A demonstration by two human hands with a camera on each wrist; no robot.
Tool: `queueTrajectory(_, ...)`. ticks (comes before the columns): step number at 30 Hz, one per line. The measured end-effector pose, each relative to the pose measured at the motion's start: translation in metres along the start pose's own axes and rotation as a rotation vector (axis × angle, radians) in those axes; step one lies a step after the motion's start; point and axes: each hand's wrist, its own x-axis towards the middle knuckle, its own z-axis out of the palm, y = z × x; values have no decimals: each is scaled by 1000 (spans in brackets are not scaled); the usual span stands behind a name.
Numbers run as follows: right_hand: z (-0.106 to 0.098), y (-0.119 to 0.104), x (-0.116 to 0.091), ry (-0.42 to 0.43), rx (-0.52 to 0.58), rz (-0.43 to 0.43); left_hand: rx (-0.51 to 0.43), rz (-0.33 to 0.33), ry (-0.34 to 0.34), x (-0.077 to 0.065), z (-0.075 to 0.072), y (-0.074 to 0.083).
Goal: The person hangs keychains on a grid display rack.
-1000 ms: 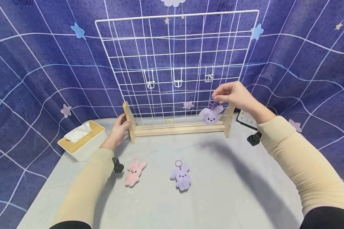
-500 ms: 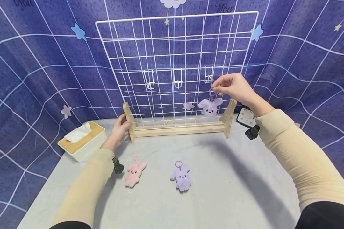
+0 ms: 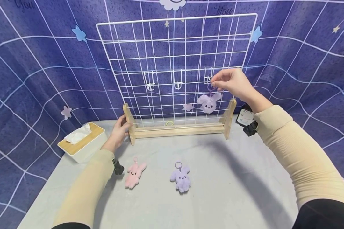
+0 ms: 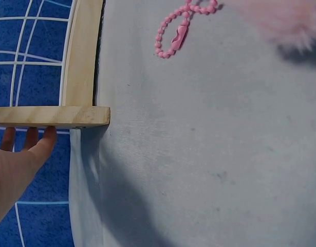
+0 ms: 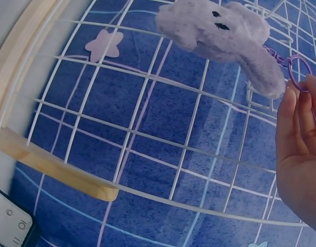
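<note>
My right hand [image 3: 232, 82] pinches the purple ring [image 5: 300, 72] of a plush bunny keychain [image 3: 208, 103]. The lilac bunny dangles in front of the white wire grid [image 3: 172, 57], just below the rightmost white hook [image 3: 207, 79]. At the grid's left end, my left hand [image 3: 120, 132] touches the outer side of the wooden stand [image 3: 129, 122]; in the left wrist view its fingers [image 4: 42, 146] lie nearly straight against the wood. On the table lie a pink bunny keychain [image 3: 133, 174] with a bead chain [image 4: 170, 36], and a second lilac bunny keychain [image 3: 181, 179].
Two more white hooks [image 3: 150, 84] [image 3: 177, 83] hang on the grid. A tissue box [image 3: 84, 143] stands at the left, and a clock [image 3: 244, 117] sits behind my right wrist. A patterned blue curtain [image 3: 46, 79] surrounds the grey table [image 3: 218, 197]. A yellow ring [image 3: 169, 123] lies behind the grid.
My right hand has risen with the lilac bunny keychain, bringing its ring up close to the rightmost hook. The left hand stays at the stand.
</note>
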Motion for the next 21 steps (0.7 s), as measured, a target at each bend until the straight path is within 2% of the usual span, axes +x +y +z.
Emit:
queueTrajectory(5, 0, -2, 3, 19, 15, -2, -2, -8, -10, -10, 5, 11)
queueTrajectory(11, 0, -1, 7, 30, 35, 11, 10, 3, -14, -10, 5, 11)
queueTrajectory(21, 1, 0, 12, 44, 93, -19, 16, 13, -20, -13, 7, 12)
